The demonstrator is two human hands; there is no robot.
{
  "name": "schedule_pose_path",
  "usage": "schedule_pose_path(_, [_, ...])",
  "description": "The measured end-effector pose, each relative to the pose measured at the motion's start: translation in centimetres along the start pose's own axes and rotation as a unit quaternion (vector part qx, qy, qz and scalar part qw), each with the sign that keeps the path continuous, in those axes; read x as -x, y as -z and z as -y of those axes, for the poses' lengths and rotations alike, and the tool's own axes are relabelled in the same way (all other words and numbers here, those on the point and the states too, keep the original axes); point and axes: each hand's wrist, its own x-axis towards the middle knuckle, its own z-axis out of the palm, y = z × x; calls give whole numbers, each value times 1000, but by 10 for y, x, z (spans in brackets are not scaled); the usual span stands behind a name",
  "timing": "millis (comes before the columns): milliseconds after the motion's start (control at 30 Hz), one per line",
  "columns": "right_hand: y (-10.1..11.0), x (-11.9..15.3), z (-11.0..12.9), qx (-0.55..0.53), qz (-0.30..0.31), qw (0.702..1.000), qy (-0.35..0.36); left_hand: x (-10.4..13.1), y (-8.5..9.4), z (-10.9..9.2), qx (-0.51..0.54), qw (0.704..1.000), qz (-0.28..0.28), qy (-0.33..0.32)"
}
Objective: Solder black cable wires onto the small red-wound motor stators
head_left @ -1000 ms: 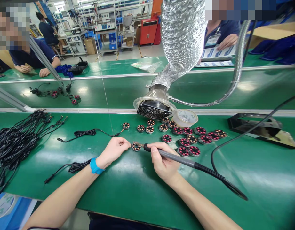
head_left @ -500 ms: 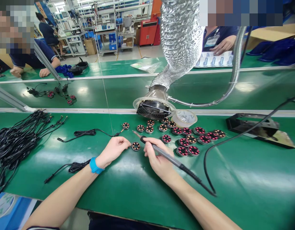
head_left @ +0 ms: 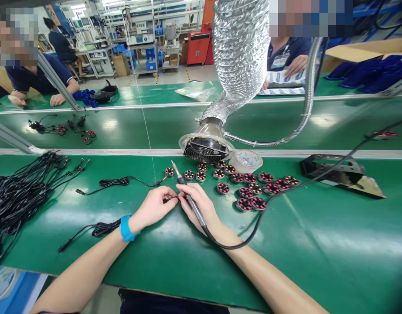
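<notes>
My left hand (head_left: pixel 158 204), with a blue band at the wrist, pinches a thin black cable (head_left: pixel 170 199). Close beside it, my right hand (head_left: pixel 201 207) holds a grey soldering iron (head_left: pixel 194 210), its tip pointing up and away from me. The fingertips of both hands nearly meet, and the small round coil between them is mostly hidden. Beyond the iron's tip lies a round coil (head_left: pixel 169 172) joined to a coiled black cable (head_left: pixel 114 181). Several coils with red windings (head_left: pixel 246 192) sit to the right of my right hand.
A fan hood (head_left: pixel 206 148) on a silver duct hangs over the back of the green table (head_left: pixel 155 261). Black cables (head_left: pixel 21 187) are heaped at left. A plastic tub (head_left: pixel 246 161) and a black metal stand (head_left: pixel 335 170) are at right. People sit across the bench.
My right hand has moved left to my left hand, and the iron has turned more upright. The coil between the hands is now mostly covered. The view has shifted slightly.
</notes>
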Motion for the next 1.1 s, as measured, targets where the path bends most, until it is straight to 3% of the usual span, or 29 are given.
schedule_pose_path(167, [2,1,2,0,-9,1000,-14,2,4,-4,-76,997,-10,-20])
schedule_pose_path(333, [1,4,2,2,-9,1000,-24,1,3,-4,58,996,43,60])
schedule_pose_path(467, [-1,6,2,-1,-7,999,-31,-1,2,-5,123,986,51,100])
schedule_pose_path(900, [-2,13,-2,81,51,995,38,-1,-3,0,139,985,16,98])
schedule_pose_path(1100, [0,9,4,18,11,1000,-5,-4,-3,0,142,984,-11,107])
